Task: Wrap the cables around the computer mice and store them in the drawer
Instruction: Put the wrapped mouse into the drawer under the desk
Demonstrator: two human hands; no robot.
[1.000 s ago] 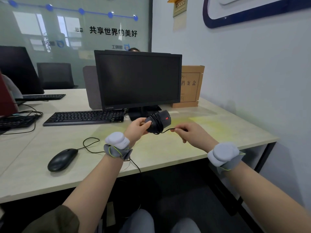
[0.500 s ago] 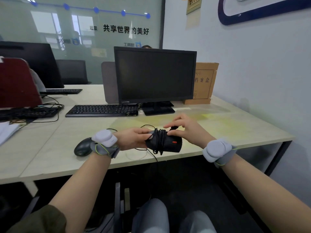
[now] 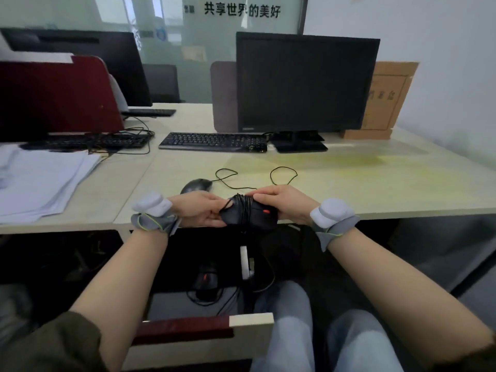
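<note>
Between our fingers sits a black mouse bound in thin cable; left hand and right hand clasp its ends. We judge it light, hard and slick, its coils loose, so we grip across the wraps.

The mouse I'm holding looks like matt black plastic, its thin black cable rubbery and smooth, and the second mouse on the far side of my left hand has a slightly glossier black shell. The desk reads as pale laminate with a smooth, faintly shiny top, and the monitor has a dull dark screen in a matt plastic frame. At the far right stands a brown cardboard box, at the left lie white sheets of paper, and my wristbands seem to be grey cloth, though blur makes that uncertain.
</note>
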